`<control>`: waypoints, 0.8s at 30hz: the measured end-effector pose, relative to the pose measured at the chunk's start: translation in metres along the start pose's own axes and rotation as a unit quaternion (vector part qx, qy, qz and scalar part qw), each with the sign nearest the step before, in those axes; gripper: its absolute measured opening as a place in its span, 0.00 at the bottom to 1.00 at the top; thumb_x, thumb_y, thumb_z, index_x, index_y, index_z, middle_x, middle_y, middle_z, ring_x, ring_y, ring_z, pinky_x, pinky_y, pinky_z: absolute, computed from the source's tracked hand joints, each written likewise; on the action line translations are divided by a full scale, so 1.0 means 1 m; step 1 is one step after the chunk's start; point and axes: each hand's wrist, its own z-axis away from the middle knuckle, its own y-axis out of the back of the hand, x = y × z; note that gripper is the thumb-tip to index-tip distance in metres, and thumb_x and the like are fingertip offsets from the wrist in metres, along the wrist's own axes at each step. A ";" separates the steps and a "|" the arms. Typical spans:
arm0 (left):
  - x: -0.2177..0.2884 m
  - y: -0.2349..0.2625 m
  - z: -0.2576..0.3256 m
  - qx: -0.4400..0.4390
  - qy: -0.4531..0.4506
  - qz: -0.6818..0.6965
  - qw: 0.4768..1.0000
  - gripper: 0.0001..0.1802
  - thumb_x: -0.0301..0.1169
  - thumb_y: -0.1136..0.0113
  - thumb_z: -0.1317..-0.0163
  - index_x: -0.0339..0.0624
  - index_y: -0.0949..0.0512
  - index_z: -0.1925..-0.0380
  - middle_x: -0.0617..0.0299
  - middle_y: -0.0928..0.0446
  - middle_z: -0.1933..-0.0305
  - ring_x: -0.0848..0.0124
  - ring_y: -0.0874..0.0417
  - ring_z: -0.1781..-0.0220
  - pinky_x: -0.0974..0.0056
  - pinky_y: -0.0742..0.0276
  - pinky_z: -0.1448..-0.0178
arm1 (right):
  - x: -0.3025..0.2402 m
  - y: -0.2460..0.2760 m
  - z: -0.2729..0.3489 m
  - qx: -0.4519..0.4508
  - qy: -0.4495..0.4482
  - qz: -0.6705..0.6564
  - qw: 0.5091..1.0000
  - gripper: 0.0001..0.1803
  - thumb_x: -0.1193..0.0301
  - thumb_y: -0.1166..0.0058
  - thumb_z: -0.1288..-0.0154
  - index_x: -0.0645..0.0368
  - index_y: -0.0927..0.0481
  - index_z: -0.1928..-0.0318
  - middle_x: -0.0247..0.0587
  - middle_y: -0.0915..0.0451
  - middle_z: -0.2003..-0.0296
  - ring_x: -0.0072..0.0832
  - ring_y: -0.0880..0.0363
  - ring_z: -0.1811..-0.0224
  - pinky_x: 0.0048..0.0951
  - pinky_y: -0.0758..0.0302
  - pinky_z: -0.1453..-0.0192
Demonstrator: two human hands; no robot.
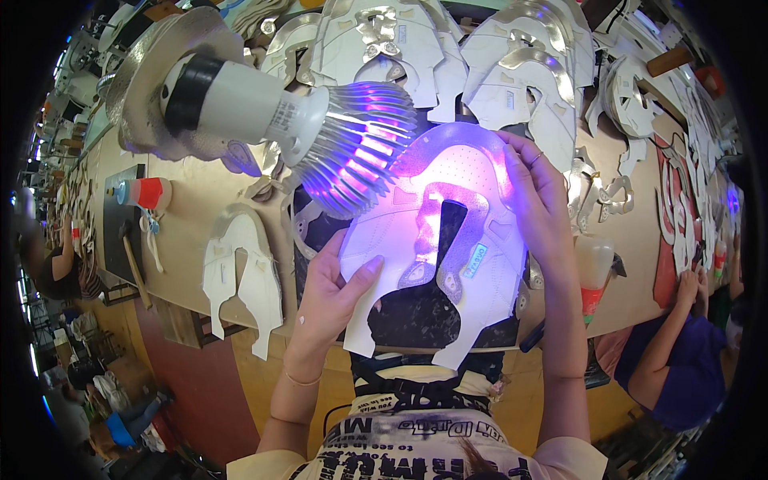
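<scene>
A flat white shoe upper (384, 294) with a silvery toe band and a small pale-blue label is held out in front of me. My left hand (330, 282) is closed on its left edge, thumb on top and fingers underneath. On the far right edge, near the silvery band, my right hand (534, 190) pinches it. Close above its left part hangs a lamp (352, 152) with a ribbed metal head, throwing violet-pink light on the perforated toe area. The fingertips under the upper are hidden.
Stacks of white shoe uppers (512, 88) lie at the back. Another upper stack (240, 264) is at the left, near a red-and-white bottle (148, 194) and a hammer (134, 264). A clear bottle with a red base (594, 268) stands right. A co-worker in purple (676, 360) sits further right.
</scene>
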 end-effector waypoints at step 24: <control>-0.031 0.002 0.022 0.185 -0.279 -0.447 0.830 0.18 0.22 0.31 0.43 0.38 0.18 0.51 0.54 0.22 0.51 0.58 0.19 0.53 0.60 0.23 0.50 | 0.015 -0.023 0.067 -0.010 0.175 0.361 0.916 0.12 0.71 0.38 0.37 0.56 0.17 0.53 0.47 0.23 0.53 0.42 0.24 0.52 0.41 0.31 0.52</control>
